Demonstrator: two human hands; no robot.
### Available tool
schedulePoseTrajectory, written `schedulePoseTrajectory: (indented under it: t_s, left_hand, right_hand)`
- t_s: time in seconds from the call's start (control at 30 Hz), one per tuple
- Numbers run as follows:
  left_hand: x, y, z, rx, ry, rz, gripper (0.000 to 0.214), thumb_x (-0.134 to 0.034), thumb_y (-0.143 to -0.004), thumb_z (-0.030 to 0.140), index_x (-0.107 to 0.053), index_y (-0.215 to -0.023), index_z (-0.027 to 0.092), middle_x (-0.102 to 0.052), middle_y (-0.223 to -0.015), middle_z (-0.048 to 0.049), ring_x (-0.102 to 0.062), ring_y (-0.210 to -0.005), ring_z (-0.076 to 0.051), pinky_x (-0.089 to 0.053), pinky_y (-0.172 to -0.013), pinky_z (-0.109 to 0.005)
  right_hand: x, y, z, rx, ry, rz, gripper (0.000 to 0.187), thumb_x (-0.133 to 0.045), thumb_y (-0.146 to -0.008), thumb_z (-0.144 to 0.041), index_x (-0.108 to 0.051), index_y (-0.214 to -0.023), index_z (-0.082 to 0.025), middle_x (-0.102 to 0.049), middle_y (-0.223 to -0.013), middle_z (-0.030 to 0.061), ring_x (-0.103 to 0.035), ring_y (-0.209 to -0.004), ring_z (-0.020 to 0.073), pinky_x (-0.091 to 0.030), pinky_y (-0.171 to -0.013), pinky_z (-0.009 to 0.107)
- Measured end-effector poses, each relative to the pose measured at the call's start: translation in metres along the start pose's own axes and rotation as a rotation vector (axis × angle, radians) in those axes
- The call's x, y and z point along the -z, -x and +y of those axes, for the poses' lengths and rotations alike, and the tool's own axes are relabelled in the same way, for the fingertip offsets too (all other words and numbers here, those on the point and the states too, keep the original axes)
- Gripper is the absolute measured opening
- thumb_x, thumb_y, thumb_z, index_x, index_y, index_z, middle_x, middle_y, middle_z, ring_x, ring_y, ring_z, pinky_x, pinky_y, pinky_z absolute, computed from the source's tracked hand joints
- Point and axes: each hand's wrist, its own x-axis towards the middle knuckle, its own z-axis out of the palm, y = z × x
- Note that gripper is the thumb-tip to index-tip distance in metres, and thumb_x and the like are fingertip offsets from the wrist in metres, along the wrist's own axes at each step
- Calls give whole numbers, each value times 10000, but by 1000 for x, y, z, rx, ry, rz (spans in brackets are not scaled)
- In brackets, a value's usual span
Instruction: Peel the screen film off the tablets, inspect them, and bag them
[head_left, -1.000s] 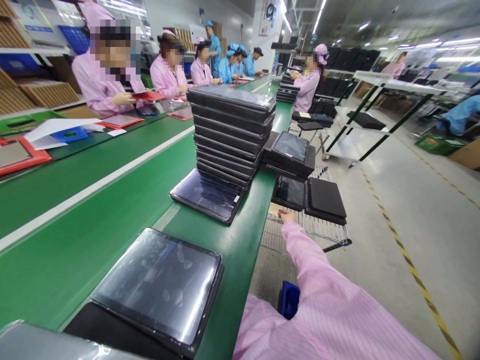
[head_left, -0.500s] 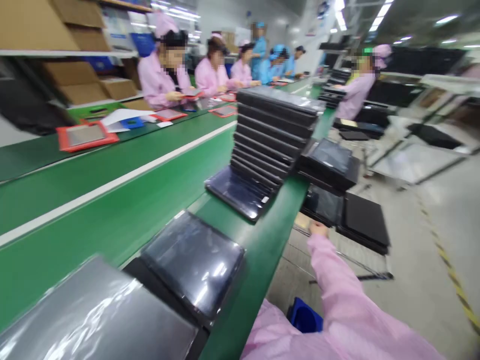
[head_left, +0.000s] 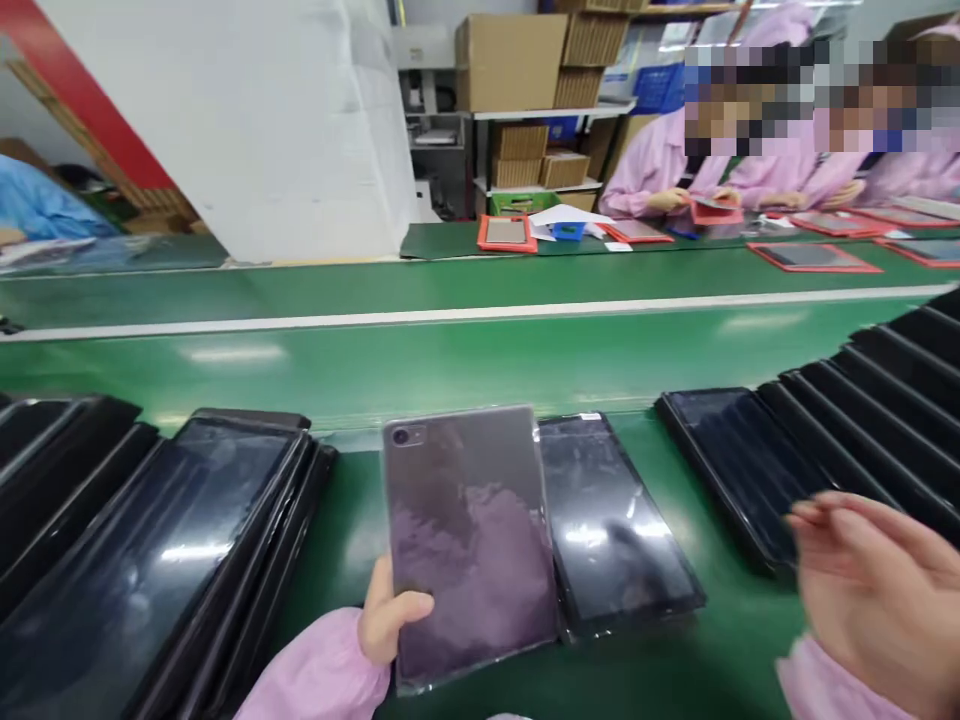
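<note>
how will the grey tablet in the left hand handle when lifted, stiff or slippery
Probably stiff: the grey tablet shows a flat, straight-edged slab shape though the left hand grips only its lower left edge. Likely a bit slippery, since a glossy clear film wraps it. Probably fragile if dropped, being thin with a camera lens at one corner.

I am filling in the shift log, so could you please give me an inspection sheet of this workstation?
Surface: green conveyor belt with a white stripe.
Job's things: grey tablet, back up in clear film, held over the belt's near edge; black tablet lies screen-up beside it.
Clutter: left row and right row of overlapping dark tablets; red trays across the belt.
Hands: left hand grips the grey tablet's lower left edge; right hand open, above the right row.
Cables: nothing seen.
Surroundings: co-workers in pink opposite; cardboard boxes on shelves.
</note>
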Motion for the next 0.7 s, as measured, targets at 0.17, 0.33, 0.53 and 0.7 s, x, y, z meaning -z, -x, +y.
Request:
schedulePoseTrajectory:
  t_s: [0.17,0.33,0.53,0.7]
  left_hand:
    - [15,-10,-9,-68,-143,-285,350,-760,-497,269,-756,-820,133,-724,-750,-65,-632,-727,-251,-510,-713,-353]
    - [10,-10,-6,-192,-125,-455,289,-766,-611,377,-722,-775,142,-639,-669,-32,-541,-621,-180,-450,-632,-307]
    - [8,-4,0,-272,-164,-484,251,-760,-662,379,-716,-756,150,-641,-677,-39,-576,-647,-198,-476,-671,-327]
    - [12,0,-4,-269,-190,-450,269,-775,-673,402,-702,-758,157,-634,-654,-37,-612,-689,-226,-500,-695,-340]
  right_hand:
    - [-103,77,-54,33,-70,-814,118,-786,-707,-146,-795,-694,-263,-733,-704,33,-690,-618,164,-613,-546,266]
    - [-153,126,-76,125,-144,-1142,204,-716,-785,-82,-816,-799,-259,-786,-813,28,-737,-674,155,-619,-540,211]
    - [-175,141,-66,244,-102,-1042,231,-718,-818,-60,-798,-903,-259,-785,-864,-13,-734,-735,113,-616,-621,168]
    - [-172,141,-72,212,-79,-1040,228,-661,-839,-33,-769,-849,-233,-758,-844,-20,-659,-576,67,-580,-523,140]
